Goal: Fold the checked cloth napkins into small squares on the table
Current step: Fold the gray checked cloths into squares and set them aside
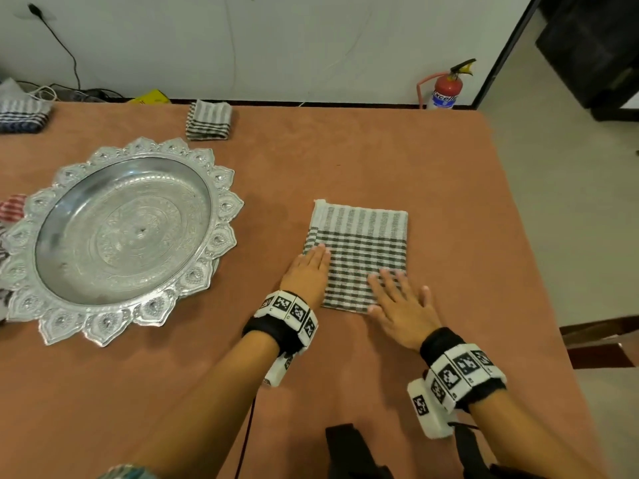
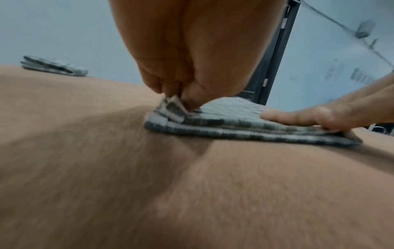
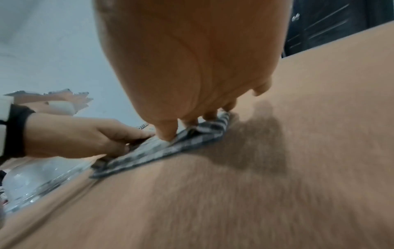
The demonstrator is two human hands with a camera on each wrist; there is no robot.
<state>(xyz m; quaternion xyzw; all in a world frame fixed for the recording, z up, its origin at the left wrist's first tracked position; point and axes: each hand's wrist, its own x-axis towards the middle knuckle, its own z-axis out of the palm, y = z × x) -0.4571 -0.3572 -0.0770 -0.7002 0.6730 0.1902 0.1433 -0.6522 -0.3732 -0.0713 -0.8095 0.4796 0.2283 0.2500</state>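
Because the napkin [image 1: 358, 257] lying on the table [image 1: 449, 202] is already doubled into a thick rectangle, both hands seem to be there to keep the layers from springing apart before the next fold. The left hand [image 1: 308, 271] sits at its left edge — the left wrist view shows fingertips [image 2: 187, 99] pinching a lifted corner — while the right hand [image 1: 397, 305] lies flat with fingers spread over the near right corner, pressing down. Further off stand a silver tray [image 1: 228, 205] to the left and a finished folded napkin [image 1: 208, 119] at the far edge.
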